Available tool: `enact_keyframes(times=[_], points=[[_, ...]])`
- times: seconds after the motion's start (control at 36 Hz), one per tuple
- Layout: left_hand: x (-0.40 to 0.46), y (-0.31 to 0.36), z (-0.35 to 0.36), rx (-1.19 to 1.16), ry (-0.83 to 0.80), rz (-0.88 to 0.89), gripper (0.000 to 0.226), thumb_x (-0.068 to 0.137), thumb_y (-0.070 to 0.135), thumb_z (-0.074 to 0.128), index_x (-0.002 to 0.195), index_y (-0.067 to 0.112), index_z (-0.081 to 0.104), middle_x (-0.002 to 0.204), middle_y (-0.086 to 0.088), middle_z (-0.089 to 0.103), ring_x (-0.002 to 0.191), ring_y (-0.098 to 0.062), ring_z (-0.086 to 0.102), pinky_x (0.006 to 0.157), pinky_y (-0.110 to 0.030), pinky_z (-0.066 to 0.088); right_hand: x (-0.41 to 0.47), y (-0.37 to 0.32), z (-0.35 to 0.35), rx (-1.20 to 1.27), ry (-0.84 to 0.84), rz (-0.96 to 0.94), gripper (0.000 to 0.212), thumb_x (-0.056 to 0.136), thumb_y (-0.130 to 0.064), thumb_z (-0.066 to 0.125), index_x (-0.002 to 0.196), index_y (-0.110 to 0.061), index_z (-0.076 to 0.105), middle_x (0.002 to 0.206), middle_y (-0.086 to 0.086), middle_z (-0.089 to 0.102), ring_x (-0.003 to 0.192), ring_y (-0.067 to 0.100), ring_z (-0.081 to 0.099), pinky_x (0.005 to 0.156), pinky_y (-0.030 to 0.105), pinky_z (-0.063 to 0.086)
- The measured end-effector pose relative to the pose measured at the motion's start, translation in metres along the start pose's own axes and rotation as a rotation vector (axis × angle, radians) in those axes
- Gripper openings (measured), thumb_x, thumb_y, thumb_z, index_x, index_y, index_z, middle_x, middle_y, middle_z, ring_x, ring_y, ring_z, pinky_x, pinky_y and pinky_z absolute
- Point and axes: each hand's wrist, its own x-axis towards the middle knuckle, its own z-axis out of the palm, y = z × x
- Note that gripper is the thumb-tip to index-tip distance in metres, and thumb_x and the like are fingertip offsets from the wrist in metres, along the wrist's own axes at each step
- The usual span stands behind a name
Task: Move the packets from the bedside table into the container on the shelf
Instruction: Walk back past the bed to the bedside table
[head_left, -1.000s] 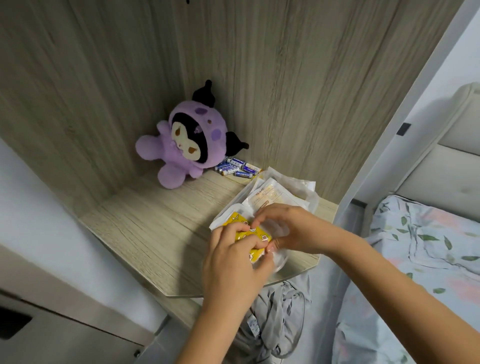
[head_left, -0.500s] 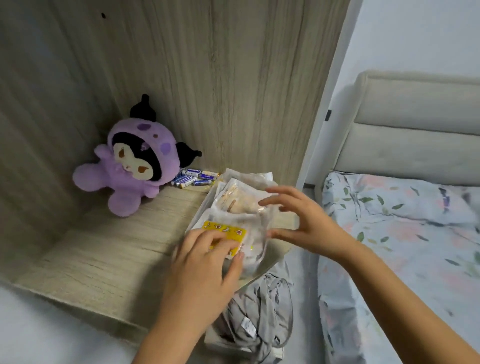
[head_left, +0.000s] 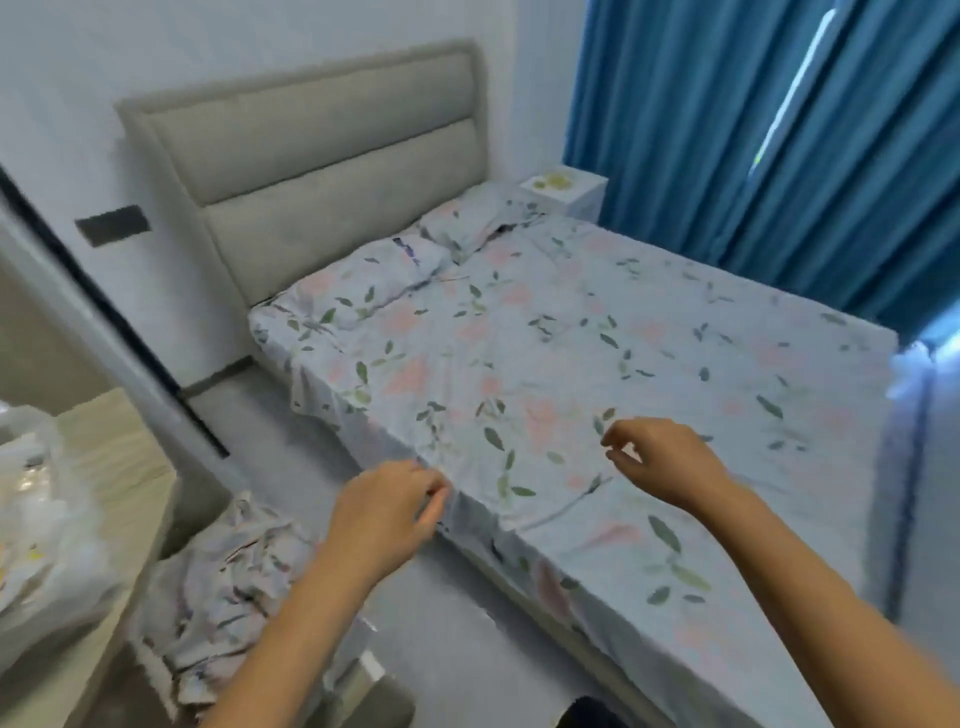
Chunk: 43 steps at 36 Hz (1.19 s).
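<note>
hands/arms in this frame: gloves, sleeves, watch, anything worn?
Nothing worn that shows. The left hand and right hand are bare, with no gloves, rings or watch visible. Both forearms are bare to the frame edge, with no sleeve or cuff in view. The frame is motion-blurred, so fine marks can't be told.

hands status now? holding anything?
Left hand: open, fingers loosely curled, holding nothing.
Right hand: open, fingers relaxed, holding nothing.

My left hand (head_left: 384, 512) and right hand (head_left: 660, 460) hang loose and hold nothing over the floral bed (head_left: 597, 338). Across it, yellow packets (head_left: 553, 180) lie on the bedside table (head_left: 576, 195) by the blue curtain (head_left: 753, 130).
</note>
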Motion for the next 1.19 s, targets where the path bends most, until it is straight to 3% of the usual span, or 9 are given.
enact_keyframes(times=[0.19,0.33,0.47,0.58,0.64,0.89,1.08,1.19], points=[[0.078,0.163,0.037,0.142,-0.017,0.490,0.038,0.094,0.042,0.042,0.089,0.021,0.074,0.077,0.001,0.068,0.067,-0.023,0.062,0.050,-0.025,0.036,-0.149,0.157,0.000,-0.031,0.077,0.472,0.029,0.097,-0.034,0.045,0.121,-0.026,0.059,0.123,-0.005,0.062,0.111,0.020,0.058,0.090,0.036,0.047],[0.088,0.311,0.080,0.172,-0.127,0.717,0.040,0.099,0.046,0.034,0.115,0.025,0.064,0.108,0.002,0.068,0.097,-0.022,0.062,0.075,-0.033,0.047,-0.263,0.244,0.008,0.038,0.087,0.736,0.028,0.094,-0.032,0.047,0.116,-0.026,0.062,0.123,-0.001,0.064,0.113,0.024,0.058,0.089,0.033,0.044],[0.077,0.438,0.136,0.238,-0.186,0.823,0.040,0.100,0.046,0.030,0.129,0.031,0.052,0.124,0.002,0.063,0.113,-0.023,0.057,0.090,-0.036,0.044,-0.349,0.320,0.027,-0.040,0.018,0.826,0.028,0.094,-0.030,0.043,0.114,-0.027,0.062,0.118,-0.002,0.063,0.110,0.022,0.058,0.088,0.033,0.040],[0.070,0.521,0.177,0.344,-0.204,0.909,0.037,0.100,0.038,0.029,0.117,0.024,0.059,0.109,-0.001,0.065,0.102,-0.026,0.057,0.081,-0.035,0.040,-0.395,0.365,0.034,0.022,-0.007,0.858,0.027,0.095,-0.028,0.043,0.111,-0.025,0.063,0.116,-0.005,0.062,0.108,0.020,0.056,0.089,0.035,0.039],[0.070,0.553,0.192,0.365,-0.248,0.918,0.037,0.100,0.035,0.029,0.114,0.021,0.060,0.107,-0.002,0.064,0.100,-0.026,0.056,0.077,-0.035,0.036,-0.410,0.386,0.033,0.041,-0.024,0.861,0.027,0.096,-0.028,0.042,0.114,-0.024,0.061,0.117,-0.004,0.061,0.109,0.020,0.055,0.089,0.034,0.040],[0.107,0.645,0.214,0.362,-0.340,0.879,0.038,0.101,0.037,0.029,0.124,0.022,0.056,0.119,-0.003,0.062,0.109,-0.024,0.055,0.087,-0.036,0.041,-0.419,0.472,0.017,0.050,-0.018,0.831,0.030,0.094,-0.032,0.045,0.122,-0.024,0.053,0.118,-0.003,0.060,0.110,0.018,0.053,0.083,0.031,0.041],[0.165,0.691,0.231,0.294,-0.419,0.819,0.038,0.097,0.045,0.036,0.121,0.026,0.058,0.112,0.000,0.067,0.099,-0.021,0.061,0.081,-0.032,0.046,-0.399,0.542,-0.002,0.043,0.011,0.826,0.025,0.090,-0.035,0.050,0.108,-0.020,0.056,0.108,-0.003,0.063,0.100,0.019,0.056,0.074,0.029,0.038],[0.206,0.713,0.247,0.344,-0.469,0.789,0.036,0.097,0.042,0.039,0.123,0.024,0.057,0.108,0.000,0.068,0.095,-0.019,0.062,0.076,-0.029,0.047,-0.376,0.588,-0.008,0.027,-0.024,0.812,0.024,0.089,-0.033,0.051,0.109,-0.021,0.056,0.109,-0.003,0.063,0.103,0.019,0.056,0.076,0.029,0.038]])
